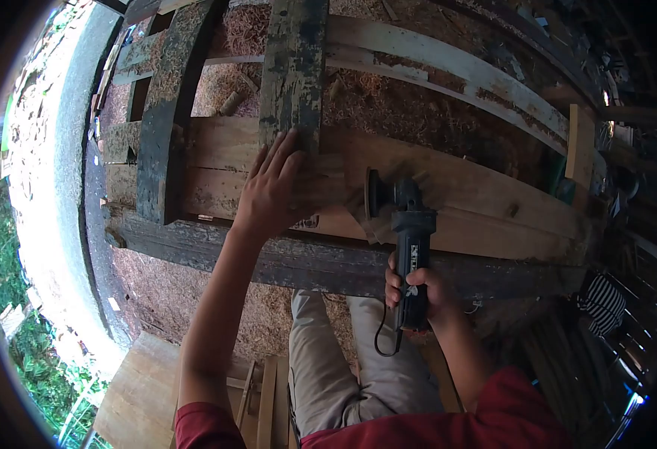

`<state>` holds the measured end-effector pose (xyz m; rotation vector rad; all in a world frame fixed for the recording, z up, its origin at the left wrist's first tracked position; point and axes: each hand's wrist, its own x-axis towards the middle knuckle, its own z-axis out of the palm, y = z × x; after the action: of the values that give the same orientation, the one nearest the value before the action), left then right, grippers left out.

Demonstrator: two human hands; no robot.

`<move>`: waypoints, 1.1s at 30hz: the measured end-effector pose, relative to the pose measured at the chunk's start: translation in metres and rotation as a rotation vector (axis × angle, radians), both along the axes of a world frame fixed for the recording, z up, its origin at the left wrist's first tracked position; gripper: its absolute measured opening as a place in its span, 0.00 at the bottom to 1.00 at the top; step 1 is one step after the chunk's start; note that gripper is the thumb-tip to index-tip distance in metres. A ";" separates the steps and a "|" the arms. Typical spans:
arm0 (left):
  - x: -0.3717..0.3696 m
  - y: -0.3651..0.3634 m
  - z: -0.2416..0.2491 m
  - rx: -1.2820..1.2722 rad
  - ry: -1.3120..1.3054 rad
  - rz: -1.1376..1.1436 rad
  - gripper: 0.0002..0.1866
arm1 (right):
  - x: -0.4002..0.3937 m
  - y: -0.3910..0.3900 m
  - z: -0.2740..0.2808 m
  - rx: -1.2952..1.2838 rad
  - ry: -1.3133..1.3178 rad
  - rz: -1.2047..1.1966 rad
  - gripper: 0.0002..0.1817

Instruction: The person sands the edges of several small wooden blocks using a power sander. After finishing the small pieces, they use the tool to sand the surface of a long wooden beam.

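In my right hand [435,288] is an angle grinder [411,247], with my fingers and thumb wrapped around its dark body. Its head points away from me, and the round disc [374,193] faces left, edge-on over the wood. Around the disc the surface is smeared by motion. My left hand [272,183] lies with fingers stretched forward on a wooden piece [321,179] left of the disc, its fingertips at the near end of a worn dark plank [291,75]. The thumb is mostly hidden. A power cord [379,337] loops below the grinder's rear end.
Light boards [485,194] lie along the bench behind a dark front beam [328,262]. Another dark crosspiece [167,112] stands to the left. Wood shavings [246,30] cover the bench and floor. At right is an upright wood block [579,153], with a striped cloth [603,305] nearer.
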<state>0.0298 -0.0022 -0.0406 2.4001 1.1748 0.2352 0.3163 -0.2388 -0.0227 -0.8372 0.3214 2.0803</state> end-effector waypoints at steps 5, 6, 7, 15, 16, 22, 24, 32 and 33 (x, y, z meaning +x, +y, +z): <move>0.000 0.004 0.004 0.010 -0.003 0.009 0.55 | -0.012 0.002 -0.003 -0.019 0.148 -0.045 0.28; 0.001 0.005 0.006 0.010 -0.004 0.010 0.55 | -0.013 0.003 -0.006 -0.005 0.180 -0.053 0.27; 0.001 0.006 0.006 0.009 -0.051 0.027 0.52 | -0.014 0.004 -0.010 0.007 0.214 -0.062 0.26; 0.038 0.019 -0.044 0.261 -0.019 0.270 0.36 | -0.021 0.009 -0.020 0.018 0.336 -0.108 0.25; 0.041 0.019 -0.045 0.266 0.003 0.274 0.37 | -0.022 0.010 -0.020 0.011 0.345 -0.109 0.25; 0.044 0.017 -0.048 0.300 0.089 0.301 0.38 | -0.024 0.020 -0.027 0.007 0.325 -0.079 0.26; 0.048 0.014 -0.047 0.302 0.109 0.320 0.38 | -0.026 0.019 -0.026 -0.004 0.295 -0.073 0.26; 0.052 0.015 -0.046 0.270 0.070 0.389 0.37 | -0.029 0.010 -0.008 -0.045 0.212 -0.042 0.25; 0.052 0.015 -0.047 0.260 0.075 0.391 0.38 | -0.030 0.010 -0.007 -0.047 0.207 -0.044 0.25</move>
<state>0.0820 0.0126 -0.0872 2.3879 1.7408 0.4486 0.2864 -0.2288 -0.0295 -0.6369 0.4979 2.1290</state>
